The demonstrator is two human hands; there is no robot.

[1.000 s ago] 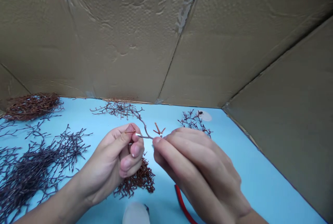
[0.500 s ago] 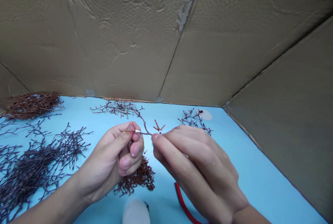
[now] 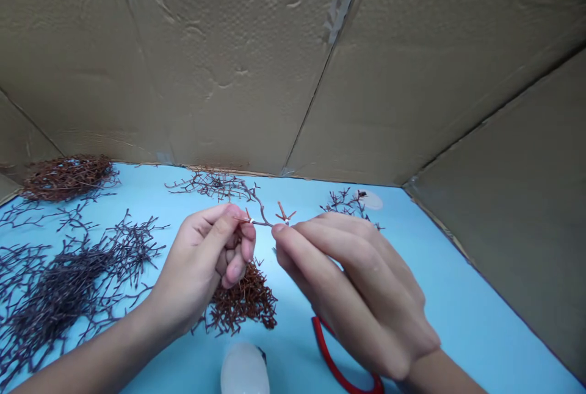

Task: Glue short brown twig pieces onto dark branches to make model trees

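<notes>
Between thumb and fingers, my left hand (image 3: 201, 263) pinches a small reddish-brown twig (image 3: 243, 219). It meets one tip of a thin, dark artificial-looking branch (image 3: 262, 206), where a white spot shows. My right hand (image 3: 352, 290) grips that branch between thumb and forefinger; part of it is hidden behind the fingers. Another brown sprig (image 3: 282, 213), splayed with a white base, stands up just above the right fingertips. Below the left hand lies a heap of short brown twigs (image 3: 249, 302).
Dark branches (image 3: 59, 290) cover the left of the blue tabletop (image 3: 458, 321). A brown tangle (image 3: 68, 177), a thin branching cluster (image 3: 206, 182) and dark sprigs (image 3: 345, 200) lie farther back. Near me are a white rounded object (image 3: 245, 369) and a red curved handle (image 3: 326, 354). Cardboard walls (image 3: 229, 64) enclose the back and right.
The view has shifted slightly. My left fingers have moved a little on the brown twig, and more of it now shows beside the white spot. The right hand keeps its grip.
</notes>
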